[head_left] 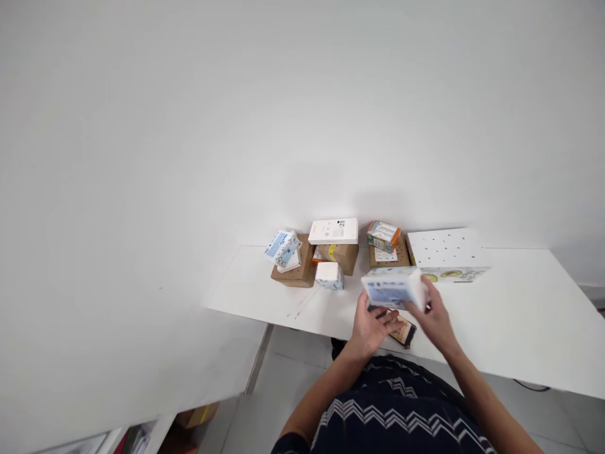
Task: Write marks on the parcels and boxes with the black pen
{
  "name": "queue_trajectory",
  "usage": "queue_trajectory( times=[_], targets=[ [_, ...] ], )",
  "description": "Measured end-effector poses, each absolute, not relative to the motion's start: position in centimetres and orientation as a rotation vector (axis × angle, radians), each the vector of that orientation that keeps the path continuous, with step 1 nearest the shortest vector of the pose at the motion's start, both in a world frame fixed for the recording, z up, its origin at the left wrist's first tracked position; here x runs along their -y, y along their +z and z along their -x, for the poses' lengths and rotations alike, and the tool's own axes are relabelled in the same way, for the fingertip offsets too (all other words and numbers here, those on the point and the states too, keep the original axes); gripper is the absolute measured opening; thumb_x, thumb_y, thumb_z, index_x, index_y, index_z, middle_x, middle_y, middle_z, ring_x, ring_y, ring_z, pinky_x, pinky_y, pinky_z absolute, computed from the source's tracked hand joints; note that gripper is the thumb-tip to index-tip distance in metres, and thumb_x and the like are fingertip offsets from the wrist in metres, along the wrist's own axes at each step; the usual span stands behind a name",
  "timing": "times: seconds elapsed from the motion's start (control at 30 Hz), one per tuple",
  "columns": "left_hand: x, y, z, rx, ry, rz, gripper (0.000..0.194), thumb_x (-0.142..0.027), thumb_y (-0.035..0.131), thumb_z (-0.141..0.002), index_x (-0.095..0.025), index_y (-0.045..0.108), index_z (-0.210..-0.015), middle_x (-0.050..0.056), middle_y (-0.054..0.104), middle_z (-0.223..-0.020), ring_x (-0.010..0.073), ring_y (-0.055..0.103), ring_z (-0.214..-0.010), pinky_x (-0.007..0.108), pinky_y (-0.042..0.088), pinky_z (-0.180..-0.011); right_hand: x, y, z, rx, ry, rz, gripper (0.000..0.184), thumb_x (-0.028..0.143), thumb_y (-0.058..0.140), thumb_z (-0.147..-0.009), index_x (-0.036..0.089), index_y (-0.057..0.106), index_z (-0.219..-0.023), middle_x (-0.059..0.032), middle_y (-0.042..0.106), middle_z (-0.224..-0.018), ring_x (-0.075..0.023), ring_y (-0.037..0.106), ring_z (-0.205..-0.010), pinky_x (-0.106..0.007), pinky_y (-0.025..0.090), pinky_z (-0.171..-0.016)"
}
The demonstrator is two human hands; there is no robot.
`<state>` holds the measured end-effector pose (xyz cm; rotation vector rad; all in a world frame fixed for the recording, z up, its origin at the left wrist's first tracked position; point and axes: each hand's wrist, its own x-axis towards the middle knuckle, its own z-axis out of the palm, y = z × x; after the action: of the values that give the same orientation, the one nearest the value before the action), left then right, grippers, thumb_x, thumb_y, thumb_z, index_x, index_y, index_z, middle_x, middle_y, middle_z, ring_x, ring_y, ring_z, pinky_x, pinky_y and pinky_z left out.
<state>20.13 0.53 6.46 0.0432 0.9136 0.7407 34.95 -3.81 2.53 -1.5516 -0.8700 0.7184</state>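
A white and blue soft pack [390, 291], which looks like a tissue pack, is held above the front of the table. My right hand [435, 321] grips its right end. Under its left end is my left hand [373, 328], palm up with fingers spread; its thumb is close to the pack's left edge, and whether it bears weight I cannot tell. Below my left fingers a phone [403, 332] with a lit screen lies near the table edge, partly hidden. A small white and blue pack [329, 275] stands to the left.
Along the wall on the white table [529, 321] stand brown cartons [302, 272], topped by another blue and white pack [282, 247], a flat white box [333, 231] and an orange and green box [384, 235]. A large white dotted box [444, 248] is at right.
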Motion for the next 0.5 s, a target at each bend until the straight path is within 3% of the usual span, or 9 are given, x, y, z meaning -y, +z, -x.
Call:
queue_trajectory(
  times=[0.13, 0.27, 0.43, 0.5],
  targets=[
    [-0.4, 7.0, -20.0, -0.936, 0.762, -0.165, 0.043, -0.039, 0.065, -0.077, -0.023, 0.048, -0.113, 0.003, 0.057, -0.082, 0.0228, 0.065, -0.069, 0.042, 0.053, -0.071, 4.1, 3.8, -40.1, 0.317, 0.865, 1.341, 0.044, 0.041, 0.069, -0.073, 0.024, 0.058, -0.112, -0.0055, 0.064, -0.113, -0.0230, 0.063, -0.100, -0.037, 0.058, -0.078],
    [-0.2, 6.9, -19.8, -0.950, 0.777, -0.221, 0.043, -0.029, 0.069, -0.070, -0.021, 0.048, -0.107, 0.003, 0.060, -0.082, 0.0207, 0.065, -0.070, 0.037, 0.051, -0.071, 2.7, 4.9, -44.8, 0.173, 0.690, 1.295, 0.032, 0.039, 0.069, -0.071, 0.024, 0.062, -0.099, -0.0077, 0.065, -0.107, -0.0214, 0.063, -0.087, -0.035, 0.059, -0.065],
    [0.0, 6.8, -19.6, -0.962, 0.759, -0.253, 0.037, -0.023, 0.066, -0.069, -0.019, 0.049, -0.101, 0.003, 0.061, -0.079, 0.0179, 0.064, -0.067, 0.033, 0.050, -0.068, -0.8, 3.7, -48.7, 0.206, 0.690, 1.387, 0.029, 0.040, 0.068, -0.069, 0.023, 0.060, -0.091, -0.0112, 0.063, -0.105, -0.0256, 0.060, -0.094, -0.041, 0.055, -0.074],
    [-0.1, 6.8, -19.5, -0.966, 0.780, -0.272, 0.036, -0.021, 0.064, -0.069, -0.019, 0.049, -0.102, 0.002, 0.061, -0.078, 0.0170, 0.063, -0.066, 0.032, 0.049, -0.067, -1.6, 2.5, -49.6, 0.282, 0.650, 1.442, 0.031, 0.041, 0.065, -0.072, 0.024, 0.057, -0.097, -0.0114, 0.059, -0.107, -0.0292, 0.056, -0.101, -0.046, 0.052, -0.082]
  ],
)
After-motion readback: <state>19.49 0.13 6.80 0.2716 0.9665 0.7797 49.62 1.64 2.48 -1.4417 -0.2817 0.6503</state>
